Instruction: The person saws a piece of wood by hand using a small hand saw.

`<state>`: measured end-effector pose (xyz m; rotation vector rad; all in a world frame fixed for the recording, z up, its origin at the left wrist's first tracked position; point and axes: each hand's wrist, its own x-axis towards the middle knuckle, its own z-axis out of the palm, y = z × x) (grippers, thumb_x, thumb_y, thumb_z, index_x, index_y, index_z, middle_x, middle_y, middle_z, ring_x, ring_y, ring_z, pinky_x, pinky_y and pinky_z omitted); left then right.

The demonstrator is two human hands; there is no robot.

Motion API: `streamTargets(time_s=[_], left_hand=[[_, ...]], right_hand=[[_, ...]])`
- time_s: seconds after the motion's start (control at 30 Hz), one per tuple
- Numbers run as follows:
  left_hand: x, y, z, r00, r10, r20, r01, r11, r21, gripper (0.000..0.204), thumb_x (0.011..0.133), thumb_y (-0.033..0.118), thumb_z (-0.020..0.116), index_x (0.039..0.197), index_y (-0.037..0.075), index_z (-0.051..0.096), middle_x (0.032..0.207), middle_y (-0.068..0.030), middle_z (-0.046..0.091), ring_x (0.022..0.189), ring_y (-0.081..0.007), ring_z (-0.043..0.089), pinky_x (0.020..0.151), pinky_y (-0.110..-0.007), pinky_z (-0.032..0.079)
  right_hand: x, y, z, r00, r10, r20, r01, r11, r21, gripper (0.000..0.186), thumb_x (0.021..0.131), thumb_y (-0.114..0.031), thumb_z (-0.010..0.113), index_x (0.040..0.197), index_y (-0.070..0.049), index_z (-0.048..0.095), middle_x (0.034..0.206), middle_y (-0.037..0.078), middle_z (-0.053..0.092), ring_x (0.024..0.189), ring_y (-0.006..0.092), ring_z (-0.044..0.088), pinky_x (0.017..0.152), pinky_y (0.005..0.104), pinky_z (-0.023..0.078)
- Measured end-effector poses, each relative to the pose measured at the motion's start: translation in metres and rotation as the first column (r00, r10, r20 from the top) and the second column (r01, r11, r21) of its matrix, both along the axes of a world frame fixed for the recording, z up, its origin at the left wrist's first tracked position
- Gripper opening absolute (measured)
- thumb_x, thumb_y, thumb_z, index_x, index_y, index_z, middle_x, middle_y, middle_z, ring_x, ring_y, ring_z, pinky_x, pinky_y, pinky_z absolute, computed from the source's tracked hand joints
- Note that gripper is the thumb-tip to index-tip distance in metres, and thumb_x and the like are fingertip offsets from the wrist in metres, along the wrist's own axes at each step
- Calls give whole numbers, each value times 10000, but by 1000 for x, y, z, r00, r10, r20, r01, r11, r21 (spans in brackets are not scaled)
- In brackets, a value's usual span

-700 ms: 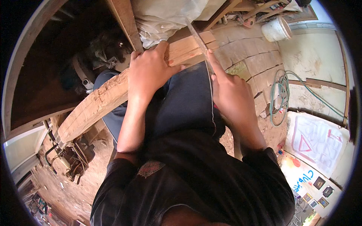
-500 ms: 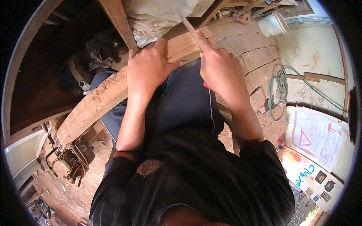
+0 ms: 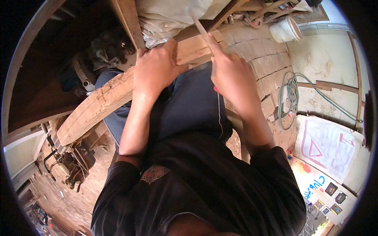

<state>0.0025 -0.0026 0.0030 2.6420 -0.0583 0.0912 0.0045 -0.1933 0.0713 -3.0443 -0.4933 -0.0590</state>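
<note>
A thick wooden beam lies across my lap, running from the lower left to the upper middle. My left hand is wrapped over it, fingers on the far side and thumb along the near side. My right hand grips a handsaw, its index finger stretched along the narrow blade. Most of the saw's handle is hidden in the hand; a bit of red shows below the palm. The blade crosses the beam near its right end and points up and away, with its tip in front of the pale sheet.
Pale plastic sheeting hangs beyond the beam beside a wooden post. At the right are a white bucket and a coiled green hose. A machine with cables stands at the lower left, near the beam's end.
My right hand and the saw have shifted slightly right and toward me along the stroke. My left hand keeps its hold on the beam. The whole view has turned a little.
</note>
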Motion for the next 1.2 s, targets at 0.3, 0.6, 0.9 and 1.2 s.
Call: streamTargets(time_s=[0.3, 0.6, 0.9, 1.2], left_hand=[[2, -3, 3, 998, -30, -58, 32, 999, 19, 657, 765, 601, 842, 1150, 98, 668, 877, -151, 770, 898, -381, 757, 950, -496, 520], [0, 7, -3, 999, -29, 46, 30, 999, -13, 610, 765, 558, 861, 1097, 91, 648, 821, -137, 757, 884, -376, 759, 938, -489, 520], [1, 7, -5, 999, -31, 42, 32, 999, -11, 542, 769, 502, 869, 1060, 98, 655, 772, -112, 763, 804, -321, 769, 961, -498, 511], [-4, -5, -2, 998, -13, 57, 10, 998, 59, 560, 766, 507, 868, 1089, 105, 651, 774, -115, 755, 774, -311, 764, 948, -504, 506]], right_hand=[[9, -2, -8, 998, 38, 42, -40, 998, 45, 708, 893, -95, 638, 1580, -129, 469, 920, 211, 747, 823, 419, 747, 766, 515, 603], [-3, 3, 16, 940, -117, -320, 73, 987, -145, 605, 991, -166, 611, 1580, -199, 477, 980, 276, 729, 909, 452, 723, 845, 555, 568], [-3, 5, 30, 966, -88, -241, 46, 984, -174, 586, 1006, -202, 602, 1579, -236, 482, 982, 277, 722, 937, 469, 716, 865, 565, 559], [19, -2, 18, 991, 23, -133, -36, 995, -98, 575, 1024, -213, 582, 1588, -254, 477, 968, 279, 710, 952, 475, 707, 859, 567, 550]])
